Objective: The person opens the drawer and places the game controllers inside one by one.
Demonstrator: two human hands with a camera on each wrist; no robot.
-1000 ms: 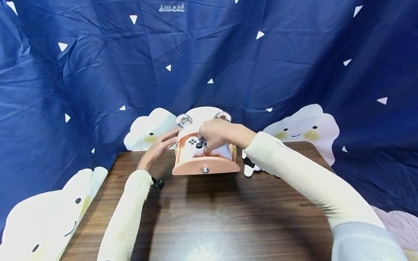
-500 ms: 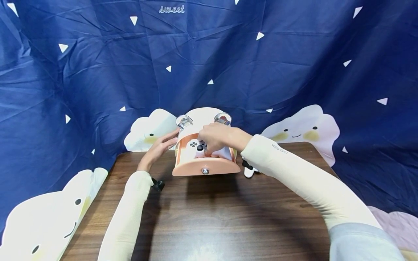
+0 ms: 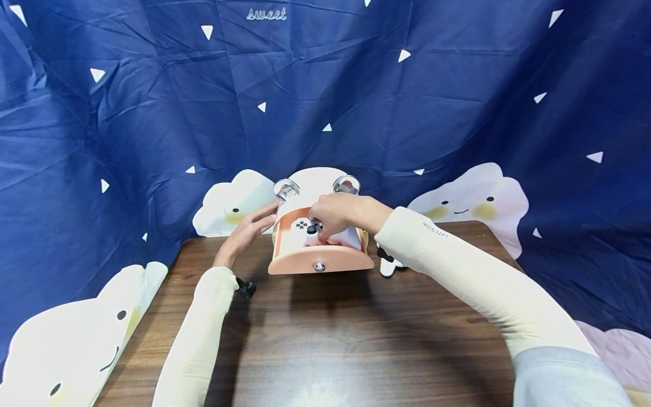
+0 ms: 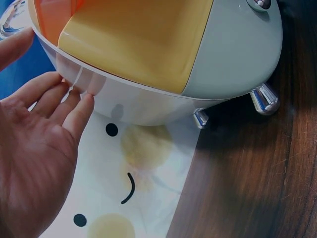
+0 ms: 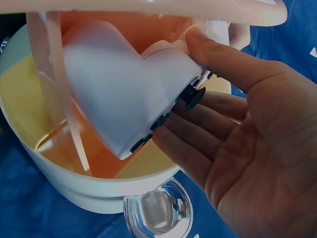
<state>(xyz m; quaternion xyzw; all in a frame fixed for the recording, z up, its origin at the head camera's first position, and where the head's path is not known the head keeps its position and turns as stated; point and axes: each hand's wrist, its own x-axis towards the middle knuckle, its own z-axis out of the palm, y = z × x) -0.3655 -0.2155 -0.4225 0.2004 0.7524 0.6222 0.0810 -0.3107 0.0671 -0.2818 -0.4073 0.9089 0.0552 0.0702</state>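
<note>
A white game controller [image 3: 312, 230] with black buttons and a stick sits tilted in the pulled-out peach drawer [image 3: 290, 264] of a rounded desktop storage box [image 3: 316, 180]. My right hand [image 3: 337, 213] reaches in from above and grips the controller. In the right wrist view, the right thumb lies on one edge of the controller [image 5: 104, 84] and the fingers come round its button side. My left hand [image 3: 249, 230] rests with extended fingers against the box's left side. The left wrist view shows those fingertips touching the white shell [image 4: 133, 101] beside a yellow drawer [image 4: 138, 39].
Two silver rings, left [image 3: 287, 188] and right [image 3: 348, 183], stand on top of the box. A white object [image 3: 387, 268] lies on the wooden table [image 3: 325, 333], partly hidden by my right arm. A blue patterned curtain [image 3: 325, 79] hangs close behind.
My right hand has sunk slightly toward the drawer, the controller shifting a little down and right with it. In the last half second almost nothing moves. The left hand stays on the box.
</note>
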